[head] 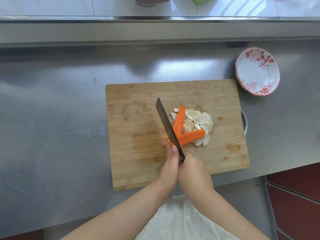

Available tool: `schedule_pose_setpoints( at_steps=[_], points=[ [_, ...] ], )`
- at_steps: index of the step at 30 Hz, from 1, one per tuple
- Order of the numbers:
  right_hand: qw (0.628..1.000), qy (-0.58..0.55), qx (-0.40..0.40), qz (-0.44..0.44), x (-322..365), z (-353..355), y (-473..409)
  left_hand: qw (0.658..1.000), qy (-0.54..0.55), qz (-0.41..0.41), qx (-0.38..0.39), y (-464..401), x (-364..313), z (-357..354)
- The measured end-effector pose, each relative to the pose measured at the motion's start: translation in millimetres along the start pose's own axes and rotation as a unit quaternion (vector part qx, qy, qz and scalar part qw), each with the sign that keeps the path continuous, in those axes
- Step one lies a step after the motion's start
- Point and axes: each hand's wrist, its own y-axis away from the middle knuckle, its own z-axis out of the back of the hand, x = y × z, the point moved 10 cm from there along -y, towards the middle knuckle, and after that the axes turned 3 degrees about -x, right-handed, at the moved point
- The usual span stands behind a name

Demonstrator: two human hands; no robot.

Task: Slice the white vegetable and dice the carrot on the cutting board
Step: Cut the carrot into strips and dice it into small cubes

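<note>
Stood on a steel worktop: a wooden board. Lay near the middle of the board: a heap of white slices, already cut. Lay on and beside that heap: two long carrot pieces, crossed in a V. Pointed toward the far edge of the board: the far carrot. Ran sideways across the board: the near carrot, long way from the heap toward the hands.

Held the near carrot's end: left hand, fingers curled down on the tip, close by the blade. Gripped the knife handle: right hand, fingers wrapped tight round it. Sat across the near carrot just past the left fingers: the blade, tip aimed at the board's far edge.

Probably next: cutting the near carrot, bit by bit, away from the left fingers toward the heap. Left hand nearer to the carrot. Danger: blade very close to those fingers.

Past the board's right far corner: flowered bowls, stacked.
</note>
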Motion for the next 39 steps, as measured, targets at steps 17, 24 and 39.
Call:
schedule_pose_setpoints(
  at_steps=[17, 24, 39],
  points=[
    [1.000, -0.010, -0.009, 0.007, -1.7, -11.2, -12.5, 1.000, -0.024, 0.000, -0.014, -9.7, 8.7, 4.5],
    [0.998, -0.068, -0.004, -0.003, -11.2, -20.0, -17.0, 0.998, -0.046, -0.025, -0.028, -10.3, 8.1, 6.1],
    [0.993, -0.107, 0.043, -0.005, -30.2, -22.4, -36.2, 0.961, -0.042, -0.147, -0.229, 24.9, -11.4, 63.7]
  ],
)
